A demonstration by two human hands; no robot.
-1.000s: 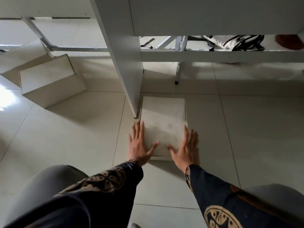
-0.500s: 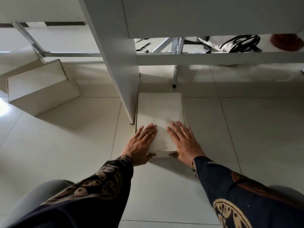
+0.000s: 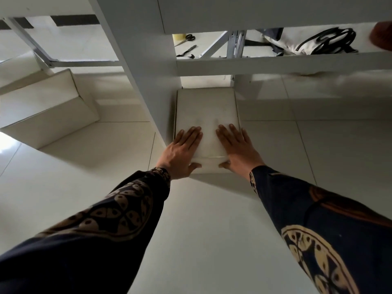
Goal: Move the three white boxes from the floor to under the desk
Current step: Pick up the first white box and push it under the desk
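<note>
A flat white box (image 3: 206, 107) lies on the tiled floor beside the white desk side panel (image 3: 148, 71), its far end under the desk's low shelf (image 3: 275, 63). My left hand (image 3: 182, 152) and my right hand (image 3: 238, 149) rest on the box's near end, fingers flat on the top and thumbs hooked over the front face. A second white box (image 3: 46, 115) sits tilted on the floor to the left of the panel. Behind it a pale box-like shape (image 3: 14, 81) shows only in part.
On the shelf lie scissors (image 3: 186, 38), a dark strip and a white bag with black straps (image 3: 307, 43). A metal frame leg (image 3: 31, 45) stands at the far left. Open tiled floor (image 3: 212, 230) spreads between me and the desk.
The box has slid away from me, further under the desk. Both hands shifted from its sides onto its top and went forward with it, arms stretching out.
</note>
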